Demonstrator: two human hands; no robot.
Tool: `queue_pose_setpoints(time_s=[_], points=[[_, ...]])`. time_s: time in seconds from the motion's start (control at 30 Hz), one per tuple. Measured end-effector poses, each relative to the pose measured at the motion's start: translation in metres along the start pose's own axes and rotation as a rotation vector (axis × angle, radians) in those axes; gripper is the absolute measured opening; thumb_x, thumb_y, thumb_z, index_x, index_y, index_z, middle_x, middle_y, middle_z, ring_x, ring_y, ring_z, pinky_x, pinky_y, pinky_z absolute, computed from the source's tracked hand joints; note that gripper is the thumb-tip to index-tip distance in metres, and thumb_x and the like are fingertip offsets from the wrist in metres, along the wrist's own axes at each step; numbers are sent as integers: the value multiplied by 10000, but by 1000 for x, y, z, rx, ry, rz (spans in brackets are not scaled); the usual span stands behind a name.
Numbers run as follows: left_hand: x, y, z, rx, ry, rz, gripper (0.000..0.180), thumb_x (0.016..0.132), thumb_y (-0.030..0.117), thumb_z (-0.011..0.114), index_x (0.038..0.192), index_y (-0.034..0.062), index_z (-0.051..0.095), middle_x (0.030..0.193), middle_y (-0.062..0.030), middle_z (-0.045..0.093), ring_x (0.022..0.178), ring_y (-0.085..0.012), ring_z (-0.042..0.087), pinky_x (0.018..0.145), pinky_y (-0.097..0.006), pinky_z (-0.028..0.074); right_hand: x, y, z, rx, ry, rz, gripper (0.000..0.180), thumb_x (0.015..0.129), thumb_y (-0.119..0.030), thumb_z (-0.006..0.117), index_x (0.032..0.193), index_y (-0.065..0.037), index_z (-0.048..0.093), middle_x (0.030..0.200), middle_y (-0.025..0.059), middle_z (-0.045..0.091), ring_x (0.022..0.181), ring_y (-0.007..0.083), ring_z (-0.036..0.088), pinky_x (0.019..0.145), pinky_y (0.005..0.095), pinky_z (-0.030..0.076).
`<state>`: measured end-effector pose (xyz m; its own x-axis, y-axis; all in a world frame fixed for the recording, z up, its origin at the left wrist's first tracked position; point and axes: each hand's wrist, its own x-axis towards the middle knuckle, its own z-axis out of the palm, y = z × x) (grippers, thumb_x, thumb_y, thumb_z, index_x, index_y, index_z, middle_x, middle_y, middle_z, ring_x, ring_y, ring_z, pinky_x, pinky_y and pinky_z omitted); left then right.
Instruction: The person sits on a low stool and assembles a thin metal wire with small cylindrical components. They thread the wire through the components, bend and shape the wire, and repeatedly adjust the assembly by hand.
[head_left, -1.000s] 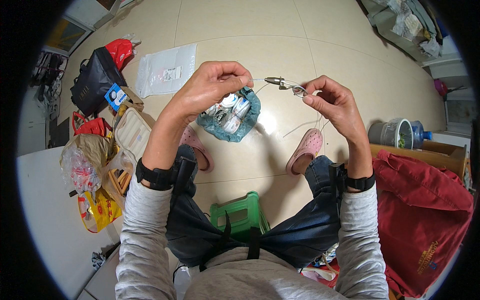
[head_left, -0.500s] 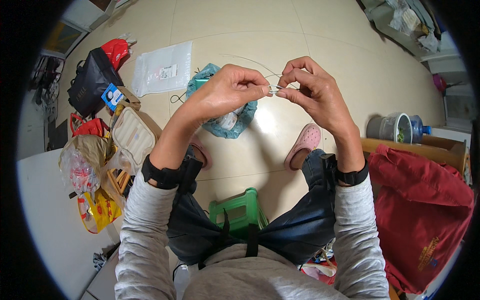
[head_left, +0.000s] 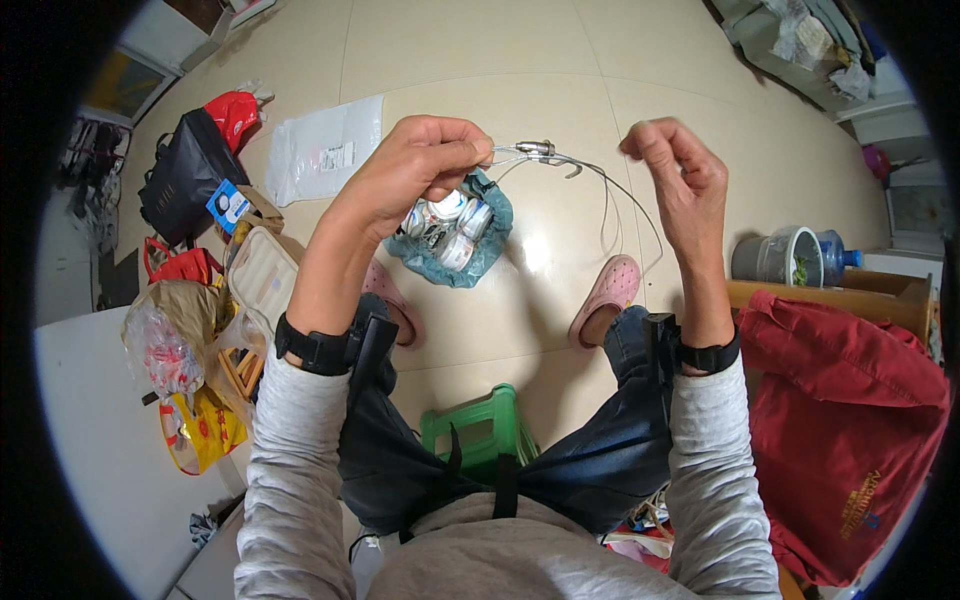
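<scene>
Head view: left hand (head_left: 425,165) grip clamped on small metal fitting (head_left: 537,150) with thin wire (head_left: 610,195); right hand (head_left: 678,180) at three o'clock, fingertips together on wire; teal bag (head_left: 490,255) below on floor.

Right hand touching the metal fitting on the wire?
Apart. Head view shows floor between the right hand and the metal fitting, which sits at the left hand fingertips.

The left hand (head_left: 425,165) is pinching a small metal connector (head_left: 537,149) on thin grey wire (head_left: 610,190) (looping loosely), while the right hand (head_left: 680,180) is gripping its far end.
</scene>
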<state>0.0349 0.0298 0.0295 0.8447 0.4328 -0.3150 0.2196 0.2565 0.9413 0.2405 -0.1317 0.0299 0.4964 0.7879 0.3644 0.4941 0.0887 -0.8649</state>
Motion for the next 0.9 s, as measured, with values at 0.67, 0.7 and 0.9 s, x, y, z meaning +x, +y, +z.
queue_pose_setpoints(time_s=[0.67, 0.7, 0.9], points=[[-2, -3, -13, -151, -49, 33, 170, 923, 187, 607, 875, 26, 587, 632, 75, 389, 529, -15, 306, 445, -180, 218, -5, 0, 3, 186, -499, 383, 305, 966, -303, 532, 977, -38, 682, 665, -38, 505, 634, 51, 434, 575, 210, 389], [-2, -3, -12, -144, -42, 31, 170, 921, 187, 608, 871, 26, 590, 627, 77, 386, 527, -15, 302, 445, -181, 214, -5, 1, 3, 185, -500, 387, 304, 964, -305, 535, 975, -40, 684, 663, -38, 505, 634, 51, 437, 573, 211, 389], [-1, -4, -12, -91, -15, 7, 174, 911, 200, 618, 856, 36, 595, 615, 83, 388, 513, -11, 295, 436, -177, 201, -5, -1, 2, 183, -493, 402, 295, 954, -302, 551, 1016, -43, 678, 667, -35, 516, 630, 46, 449, 563, 204, 393]])
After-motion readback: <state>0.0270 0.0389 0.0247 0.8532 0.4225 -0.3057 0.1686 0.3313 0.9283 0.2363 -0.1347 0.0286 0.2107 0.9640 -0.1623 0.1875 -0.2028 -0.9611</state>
